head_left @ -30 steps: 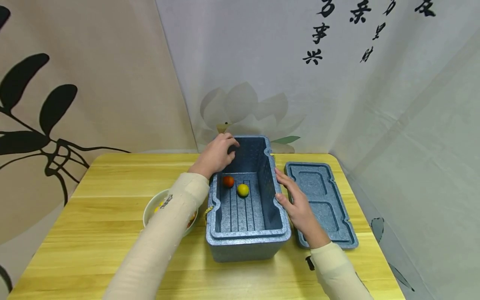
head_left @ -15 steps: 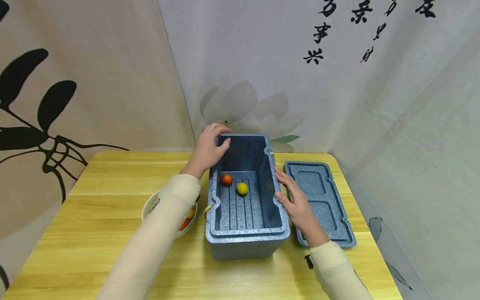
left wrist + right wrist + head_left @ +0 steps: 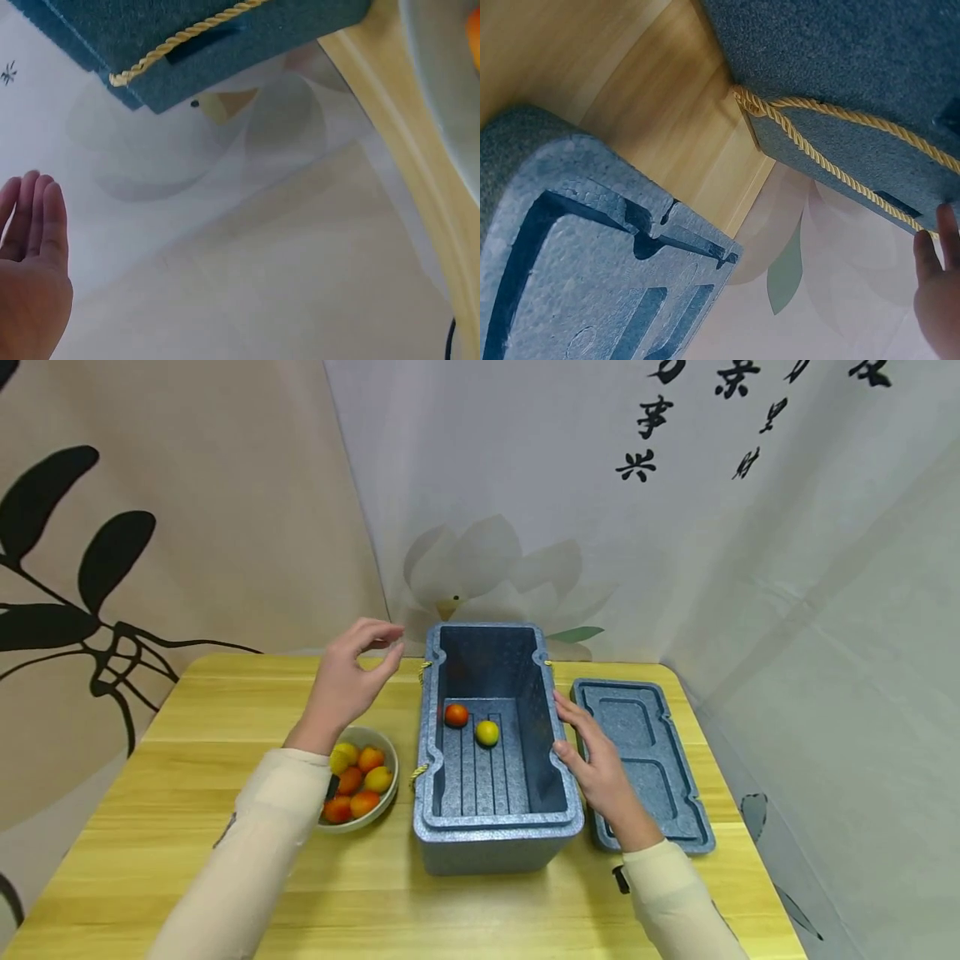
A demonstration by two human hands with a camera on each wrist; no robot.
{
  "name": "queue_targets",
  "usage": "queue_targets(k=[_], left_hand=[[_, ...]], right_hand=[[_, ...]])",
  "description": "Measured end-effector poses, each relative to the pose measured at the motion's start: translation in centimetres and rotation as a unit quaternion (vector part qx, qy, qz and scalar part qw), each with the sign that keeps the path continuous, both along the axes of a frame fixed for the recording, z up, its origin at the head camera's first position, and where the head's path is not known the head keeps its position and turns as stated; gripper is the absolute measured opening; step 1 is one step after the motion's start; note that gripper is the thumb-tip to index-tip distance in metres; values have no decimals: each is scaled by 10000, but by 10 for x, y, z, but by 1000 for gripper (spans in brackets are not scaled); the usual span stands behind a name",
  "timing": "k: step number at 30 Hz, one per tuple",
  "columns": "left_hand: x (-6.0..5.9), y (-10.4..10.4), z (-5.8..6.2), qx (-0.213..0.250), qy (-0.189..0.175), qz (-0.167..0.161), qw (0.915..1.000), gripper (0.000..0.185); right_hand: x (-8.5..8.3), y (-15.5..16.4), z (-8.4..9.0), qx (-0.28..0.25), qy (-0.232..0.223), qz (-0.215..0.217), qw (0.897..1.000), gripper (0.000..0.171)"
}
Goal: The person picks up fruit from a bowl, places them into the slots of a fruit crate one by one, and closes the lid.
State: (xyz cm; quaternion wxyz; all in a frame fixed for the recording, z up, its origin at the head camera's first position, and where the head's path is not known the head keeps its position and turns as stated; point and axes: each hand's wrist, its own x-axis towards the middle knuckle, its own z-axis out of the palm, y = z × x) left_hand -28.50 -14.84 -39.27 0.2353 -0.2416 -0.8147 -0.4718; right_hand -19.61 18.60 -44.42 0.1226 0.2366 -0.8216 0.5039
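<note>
An open blue-grey foam box (image 3: 498, 833) stands mid-table with a red fruit (image 3: 456, 715) and a yellow fruit (image 3: 487, 732) on its ribbed floor. My left hand (image 3: 352, 677) hovers in the air left of the box, above a white bowl (image 3: 389, 807) of orange and yellow fruit, fingers relaxed and holding nothing. In the left wrist view the left hand (image 3: 30, 277) shows straight fingers, with the box (image 3: 225, 52) and its yellow rope handle (image 3: 187, 34) beyond. My right hand (image 3: 596, 764) lies flat against the box's right rim. The right wrist view shows the box wall (image 3: 855, 82) and rope (image 3: 832, 161).
The box's lid (image 3: 645, 760) lies upside down on the table right of the box, close to the right edge. The wooden table (image 3: 187, 877) is backed by printed fabric curtains on the left, rear and right. A small dark object (image 3: 619, 880) sits near my right sleeve.
My left hand has pulled back from the box's far left rim, moving left and up over the bowl, which is now uncovered. The right hand has stayed on the right rim.
</note>
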Motion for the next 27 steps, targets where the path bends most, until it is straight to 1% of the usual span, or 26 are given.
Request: queue_targets(k=[5,8,12,16,20,24,27], left_hand=[[16,-12,-1,-78,-16,129,9999,22],[26,-18,-6,-155,-171,174,9996,24],[37,-28,-20,-357,-539,244,9976,24],[45,-38,-39,-421,-869,351,9947,23],[54,-44,-56,-182,-1071,388,9933,24],[62,-47,-68,318,-967,340,9942,23],[66,-48,-76,525,-864,301,9944,25]], right_hand=[[1,0,1,13,5,-1,10000,45],[1,1,0,10,-7,2,10000,45],[1,0,1,12,-10,-3,10000,45],[0,0,1,17,37,-4,10000,46],[-1,0,2,26,67,-3,10000,45],[0,0,2,71,38,-7,10000,45],[1,0,2,51,6,-33,10000,45]])
